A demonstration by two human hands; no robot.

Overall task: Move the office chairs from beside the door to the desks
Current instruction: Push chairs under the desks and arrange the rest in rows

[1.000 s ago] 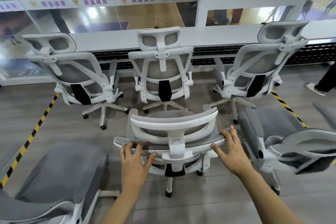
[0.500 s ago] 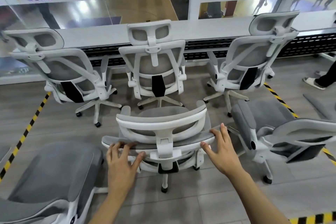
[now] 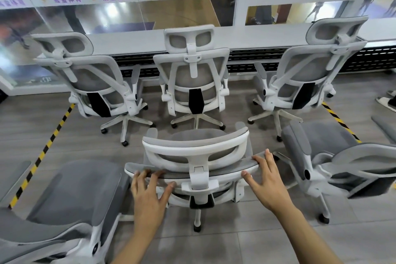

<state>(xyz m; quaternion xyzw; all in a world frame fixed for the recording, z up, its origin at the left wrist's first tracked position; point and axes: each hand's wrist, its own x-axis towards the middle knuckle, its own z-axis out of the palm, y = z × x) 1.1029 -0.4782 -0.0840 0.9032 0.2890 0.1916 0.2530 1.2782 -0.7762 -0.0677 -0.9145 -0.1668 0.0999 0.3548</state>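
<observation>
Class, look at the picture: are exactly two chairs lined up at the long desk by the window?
No: three chairs stand in a row at the desk, backs toward the camera.

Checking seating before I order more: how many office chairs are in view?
6: three along the desk, left, middle, right; one under both hands; one bottom left; one right. Others may sit beyond the right edge.

left hand [image 3: 150, 197]: bare, no sleeve | right hand [image 3: 265, 184]: bare, no sleeve
</observation>
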